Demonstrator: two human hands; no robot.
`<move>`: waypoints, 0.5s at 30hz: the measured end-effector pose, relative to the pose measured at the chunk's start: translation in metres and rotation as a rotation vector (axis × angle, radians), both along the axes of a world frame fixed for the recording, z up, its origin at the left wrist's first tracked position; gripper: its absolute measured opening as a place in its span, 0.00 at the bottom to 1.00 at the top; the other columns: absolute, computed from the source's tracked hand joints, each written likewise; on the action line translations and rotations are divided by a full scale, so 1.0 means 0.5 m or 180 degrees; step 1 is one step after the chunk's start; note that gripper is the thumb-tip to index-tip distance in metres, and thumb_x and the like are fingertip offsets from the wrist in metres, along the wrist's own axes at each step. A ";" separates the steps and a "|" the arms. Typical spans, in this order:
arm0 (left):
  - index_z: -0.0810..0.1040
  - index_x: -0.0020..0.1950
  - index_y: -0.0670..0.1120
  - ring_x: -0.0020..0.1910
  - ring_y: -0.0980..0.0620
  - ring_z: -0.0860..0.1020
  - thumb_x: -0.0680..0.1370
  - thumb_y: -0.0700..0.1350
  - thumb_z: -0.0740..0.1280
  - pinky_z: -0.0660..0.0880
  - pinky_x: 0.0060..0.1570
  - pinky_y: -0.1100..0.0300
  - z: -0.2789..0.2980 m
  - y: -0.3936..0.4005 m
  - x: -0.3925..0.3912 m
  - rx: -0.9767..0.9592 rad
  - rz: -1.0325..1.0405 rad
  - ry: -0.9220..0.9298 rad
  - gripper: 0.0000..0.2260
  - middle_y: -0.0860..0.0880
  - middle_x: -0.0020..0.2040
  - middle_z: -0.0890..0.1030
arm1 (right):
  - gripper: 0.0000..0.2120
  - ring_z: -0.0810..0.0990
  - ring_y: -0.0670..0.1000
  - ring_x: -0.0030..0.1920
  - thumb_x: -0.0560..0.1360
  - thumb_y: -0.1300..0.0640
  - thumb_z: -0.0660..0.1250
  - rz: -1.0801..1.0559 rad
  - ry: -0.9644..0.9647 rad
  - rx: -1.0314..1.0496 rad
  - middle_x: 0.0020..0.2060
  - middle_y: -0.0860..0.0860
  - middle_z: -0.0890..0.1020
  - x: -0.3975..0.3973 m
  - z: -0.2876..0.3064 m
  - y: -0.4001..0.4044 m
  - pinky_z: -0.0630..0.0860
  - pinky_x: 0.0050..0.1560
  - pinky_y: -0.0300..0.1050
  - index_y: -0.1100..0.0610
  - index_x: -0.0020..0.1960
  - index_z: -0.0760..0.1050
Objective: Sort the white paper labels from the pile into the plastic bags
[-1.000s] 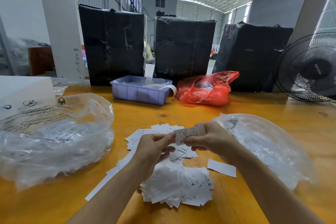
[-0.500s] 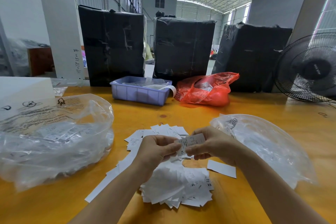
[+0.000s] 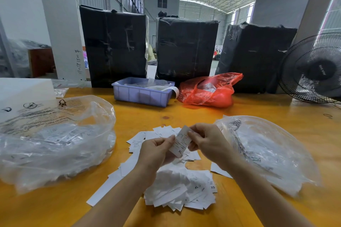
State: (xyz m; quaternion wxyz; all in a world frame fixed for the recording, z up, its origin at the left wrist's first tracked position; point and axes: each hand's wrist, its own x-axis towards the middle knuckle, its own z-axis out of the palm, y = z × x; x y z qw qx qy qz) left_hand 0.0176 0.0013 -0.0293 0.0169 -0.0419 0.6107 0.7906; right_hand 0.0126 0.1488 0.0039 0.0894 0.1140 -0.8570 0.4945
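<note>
A pile of white paper labels (image 3: pixel 186 188) lies spread on the yellow table in front of me. Above it, both hands hold one white label (image 3: pixel 180 143) marked XL, now tilted nearly upright. My left hand (image 3: pixel 156 151) pinches its left edge and my right hand (image 3: pixel 204 140) pinches its upper right edge. A clear plastic bag (image 3: pixel 55 140) with labels inside sits to the left. A second clear plastic bag (image 3: pixel 265 151) lies to the right, close to my right wrist.
At the back of the table stand a blue plastic bin (image 3: pixel 142 92), a red plastic bag (image 3: pixel 208 90) and three black wrapped boxes (image 3: pixel 186 48). A black fan (image 3: pixel 313 70) is at the far right. A white box (image 3: pixel 24 88) sits at the far left.
Both hands lowered slightly toward the pile. The held label turned from lying flat between the hands to standing nearly upright, with the XL mark at its lower end.
</note>
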 end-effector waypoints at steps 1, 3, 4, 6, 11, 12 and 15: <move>0.82 0.40 0.41 0.32 0.53 0.82 0.75 0.43 0.69 0.76 0.29 0.66 0.000 0.002 0.001 0.0083 0.0074 -0.0055 0.07 0.47 0.33 0.84 | 0.09 0.76 0.45 0.28 0.79 0.65 0.60 -0.0010 -0.0018 -0.0086 0.30 0.53 0.78 0.000 -0.003 -0.003 0.79 0.37 0.43 0.68 0.48 0.78; 0.82 0.39 0.42 0.33 0.54 0.80 0.75 0.42 0.70 0.75 0.27 0.67 0.002 0.004 0.001 0.0229 0.0210 -0.0184 0.06 0.49 0.31 0.82 | 0.10 0.74 0.44 0.28 0.79 0.64 0.60 0.0043 -0.0168 -0.0243 0.29 0.52 0.77 0.000 -0.008 -0.010 0.77 0.37 0.42 0.65 0.48 0.80; 0.82 0.39 0.43 0.33 0.54 0.79 0.75 0.43 0.70 0.74 0.26 0.67 0.002 0.004 0.001 0.0255 0.0270 -0.0243 0.06 0.49 0.31 0.82 | 0.10 0.74 0.44 0.29 0.79 0.64 0.61 0.0103 -0.0268 -0.0278 0.29 0.51 0.77 0.000 -0.010 -0.012 0.76 0.36 0.40 0.63 0.49 0.81; 0.82 0.41 0.44 0.35 0.53 0.77 0.75 0.44 0.70 0.73 0.28 0.66 0.001 0.002 -0.001 0.0247 0.0367 -0.0349 0.05 0.48 0.34 0.81 | 0.10 0.73 0.44 0.32 0.79 0.63 0.61 0.0226 -0.0454 -0.0270 0.31 0.48 0.77 0.001 -0.012 -0.014 0.74 0.35 0.36 0.61 0.51 0.81; 0.82 0.43 0.43 0.38 0.51 0.77 0.74 0.46 0.71 0.72 0.27 0.64 -0.002 0.000 -0.004 0.0378 0.0314 -0.0452 0.06 0.46 0.35 0.81 | 0.09 0.76 0.42 0.31 0.77 0.65 0.65 0.0130 -0.0373 -0.0589 0.35 0.53 0.80 -0.002 -0.015 -0.010 0.74 0.34 0.32 0.61 0.55 0.79; 0.82 0.43 0.43 0.37 0.51 0.78 0.73 0.45 0.71 0.73 0.26 0.65 -0.002 0.002 -0.003 0.0417 0.0274 -0.0433 0.05 0.46 0.35 0.81 | 0.09 0.76 0.41 0.29 0.77 0.65 0.65 0.0088 -0.0322 -0.0611 0.35 0.53 0.80 -0.004 -0.016 -0.008 0.74 0.33 0.32 0.61 0.56 0.79; 0.82 0.43 0.40 0.37 0.49 0.80 0.73 0.42 0.71 0.77 0.31 0.60 -0.005 0.008 -0.002 0.0587 0.0229 -0.0305 0.05 0.44 0.38 0.83 | 0.09 0.77 0.41 0.29 0.76 0.60 0.66 0.0232 -0.0333 -0.0490 0.35 0.50 0.80 -0.004 -0.020 -0.009 0.76 0.34 0.34 0.59 0.54 0.80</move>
